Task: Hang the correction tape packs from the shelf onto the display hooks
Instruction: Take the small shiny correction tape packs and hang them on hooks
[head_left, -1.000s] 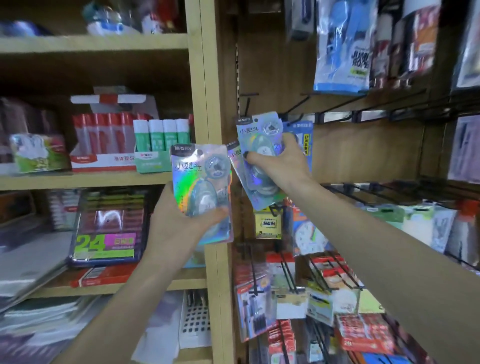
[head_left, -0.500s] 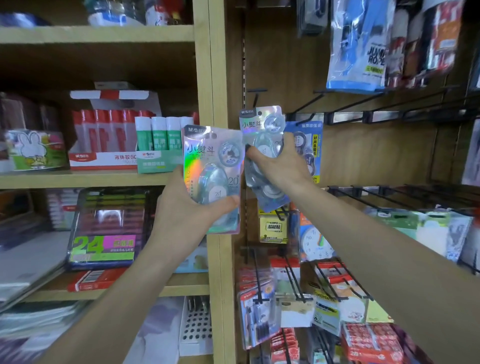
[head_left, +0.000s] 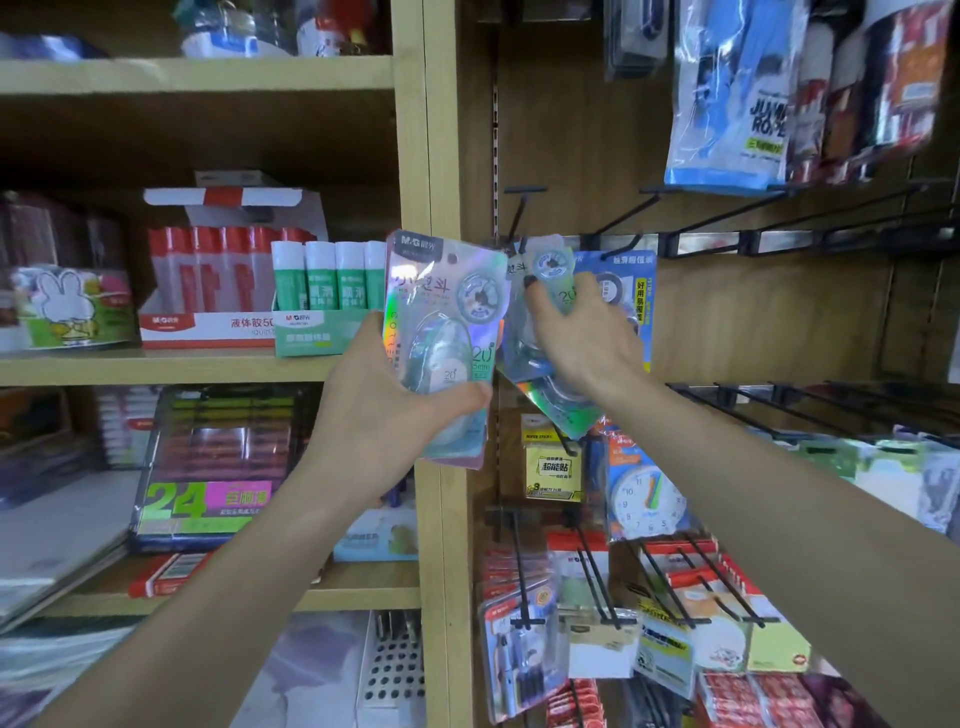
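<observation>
Two hands each hold correction tape here. The right hand (head_left: 582, 338) pinches a correction tape pack (head_left: 545, 322), fingers closed over its front, and carries it just below the black display hook (head_left: 519, 218) that sticks out of the wooden back panel (head_left: 571, 130). That hook is the landmark: the pack's long axis runs roughly upright, tilted a little, with its top edge and hang hole nearest the hook's tip, so the coming move seems to turn on lifting the hole up and sliding it along the hook toward the panel. Whether the hole already sits on the hook cannot be told; the fingers and blur hide it. The left hand (head_left: 395, 400) grips a small stack of holographic packs (head_left: 441, 332), thumb across the front, to the left of the hook and in front of the wooden upright post (head_left: 426, 156). The right hand is plainly nearer the hook. A blue card pack (head_left: 641, 296) hangs just right of the hook, so room is tight there. Left of the post, a shelf (head_left: 156, 366) carries glue sticks (head_left: 322, 280).
</observation>
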